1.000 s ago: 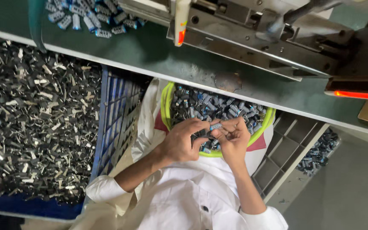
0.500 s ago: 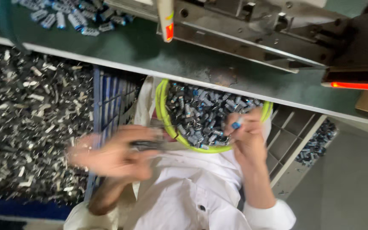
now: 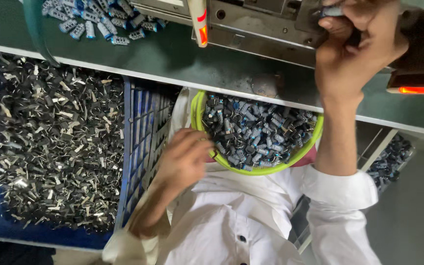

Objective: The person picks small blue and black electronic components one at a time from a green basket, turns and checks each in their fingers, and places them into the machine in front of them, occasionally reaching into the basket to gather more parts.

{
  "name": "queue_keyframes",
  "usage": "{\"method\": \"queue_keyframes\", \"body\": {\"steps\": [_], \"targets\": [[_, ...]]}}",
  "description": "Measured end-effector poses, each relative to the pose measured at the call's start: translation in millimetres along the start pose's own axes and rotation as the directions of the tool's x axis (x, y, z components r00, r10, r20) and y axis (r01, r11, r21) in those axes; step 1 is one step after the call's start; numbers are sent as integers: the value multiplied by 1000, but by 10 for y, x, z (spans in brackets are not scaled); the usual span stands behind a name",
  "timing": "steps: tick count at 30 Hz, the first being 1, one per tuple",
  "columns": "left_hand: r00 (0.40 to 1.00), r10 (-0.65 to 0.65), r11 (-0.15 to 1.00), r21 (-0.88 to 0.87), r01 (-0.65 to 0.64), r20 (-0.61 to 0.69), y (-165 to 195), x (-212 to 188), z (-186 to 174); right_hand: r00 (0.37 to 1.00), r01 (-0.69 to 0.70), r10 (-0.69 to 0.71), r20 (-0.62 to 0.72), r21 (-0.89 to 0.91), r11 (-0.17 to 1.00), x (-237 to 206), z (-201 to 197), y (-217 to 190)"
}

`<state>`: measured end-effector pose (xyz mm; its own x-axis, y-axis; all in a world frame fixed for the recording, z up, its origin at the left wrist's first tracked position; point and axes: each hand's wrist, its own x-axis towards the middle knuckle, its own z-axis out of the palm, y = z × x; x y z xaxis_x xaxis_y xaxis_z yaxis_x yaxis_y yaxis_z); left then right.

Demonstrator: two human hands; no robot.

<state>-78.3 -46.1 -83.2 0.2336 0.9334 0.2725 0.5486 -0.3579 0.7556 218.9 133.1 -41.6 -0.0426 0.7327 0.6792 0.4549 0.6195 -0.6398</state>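
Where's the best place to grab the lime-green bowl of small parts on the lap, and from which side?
Probably pinch the lime-green bowl by its near rim, coming from the lap side; the far rim sits under the green bench edge. The left hand is already at the left rim.

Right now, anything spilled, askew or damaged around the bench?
One thing: a worn, scuffed patch on the green benchtop near its front edge, just above the lime bowl. Otherwise the small parts sit in their containers, and loose blue parts lie in a heap on the benchtop. Nothing looks tipped.
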Motion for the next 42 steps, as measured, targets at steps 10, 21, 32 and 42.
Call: {"method": "queue_keyframes", "body": {"steps": [10,21,32,42], "targets": [[899,264,884,285,-370,349,8,760,860,960,135,-54,274,-287,948,151,-266,-388],[988,-27,953,-293,72,153,186,317,645,805,-582,583,114,-46,812,-1939,219,-1124],[813,578,815,5,-579,-72,293,581,430,651,-624,748,129,653,431,-2124,152,-973],[900,401,889,-167,-427,-169,57,105,67,473,-494,788,394,859,-133,-2043,245,-865]]}}
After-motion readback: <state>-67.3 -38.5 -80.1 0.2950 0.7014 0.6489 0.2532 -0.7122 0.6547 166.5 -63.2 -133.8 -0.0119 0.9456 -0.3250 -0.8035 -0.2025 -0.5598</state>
